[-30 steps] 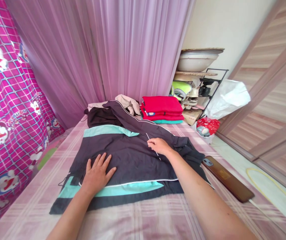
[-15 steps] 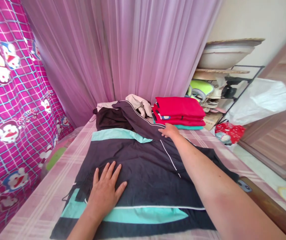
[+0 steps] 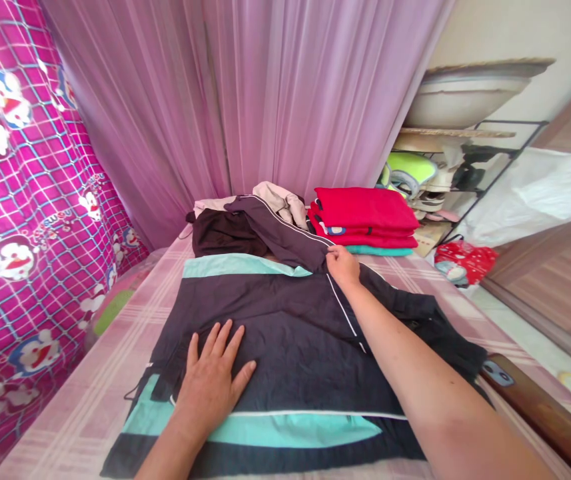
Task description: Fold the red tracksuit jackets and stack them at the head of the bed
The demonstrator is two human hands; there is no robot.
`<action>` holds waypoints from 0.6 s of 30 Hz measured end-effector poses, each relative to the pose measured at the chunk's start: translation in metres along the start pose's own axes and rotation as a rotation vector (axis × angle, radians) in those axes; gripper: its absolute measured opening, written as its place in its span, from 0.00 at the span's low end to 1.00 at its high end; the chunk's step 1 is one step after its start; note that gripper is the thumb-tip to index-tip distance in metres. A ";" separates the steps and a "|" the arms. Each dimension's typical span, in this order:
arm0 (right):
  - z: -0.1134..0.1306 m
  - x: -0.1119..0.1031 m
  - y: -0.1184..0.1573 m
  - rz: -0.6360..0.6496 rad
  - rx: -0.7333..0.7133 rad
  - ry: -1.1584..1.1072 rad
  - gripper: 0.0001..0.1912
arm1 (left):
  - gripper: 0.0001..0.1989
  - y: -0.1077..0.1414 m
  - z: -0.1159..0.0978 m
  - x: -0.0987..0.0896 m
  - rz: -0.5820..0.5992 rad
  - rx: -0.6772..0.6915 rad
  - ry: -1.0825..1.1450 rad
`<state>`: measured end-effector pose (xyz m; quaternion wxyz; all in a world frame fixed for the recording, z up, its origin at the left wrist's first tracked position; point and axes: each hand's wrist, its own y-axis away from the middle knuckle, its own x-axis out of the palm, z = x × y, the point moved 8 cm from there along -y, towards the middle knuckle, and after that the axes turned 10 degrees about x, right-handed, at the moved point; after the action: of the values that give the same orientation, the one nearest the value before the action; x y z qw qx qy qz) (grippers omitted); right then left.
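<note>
A dark track jacket [image 3: 285,333] with teal bands and white piping is spread on the checked bedsheet. My left hand [image 3: 212,373] lies flat on its lower left part, fingers spread. Farther off, my right hand [image 3: 342,265] has its fingers curled closed on the dark sleeve [image 3: 290,237], by the white piping. That sleeve stretches away to the back left, over a dark bunched garment [image 3: 225,233]. My right forearm covers part of the jacket's right side.
Folded red clothes [image 3: 365,210] are stacked at the back right, beside crumpled pale cloth [image 3: 280,202]. A phone [image 3: 540,407] lies at the right edge of the bed. Beyond stands a shoe rack [image 3: 505,170] with a white plastic bag [image 3: 540,193]. A purple curtain [image 3: 265,100] hangs behind.
My right hand's fingers have curled from a pointing reach into a closed grip on the sleeve's edge. The cloth under it has shifted slightly. My left hand stays in place.
</note>
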<state>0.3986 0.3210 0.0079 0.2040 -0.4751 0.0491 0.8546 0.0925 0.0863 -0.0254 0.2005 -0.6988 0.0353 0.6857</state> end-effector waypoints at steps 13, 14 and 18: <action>0.073 0.045 0.030 0.415 -0.384 0.482 0.26 | 0.31 0.001 -0.001 0.000 -0.002 0.002 0.005; 0.075 0.048 0.028 0.434 -0.384 0.486 0.25 | 0.31 0.001 -0.001 0.000 -0.003 0.002 0.005; 0.086 0.055 0.023 0.437 -0.359 0.459 0.19 | 0.31 0.000 -0.001 -0.002 0.002 -0.005 0.006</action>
<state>0.2965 0.3407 0.0065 -0.0865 -0.6612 0.0431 0.7440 0.0937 0.0850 -0.0236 0.1979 -0.7014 0.0350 0.6839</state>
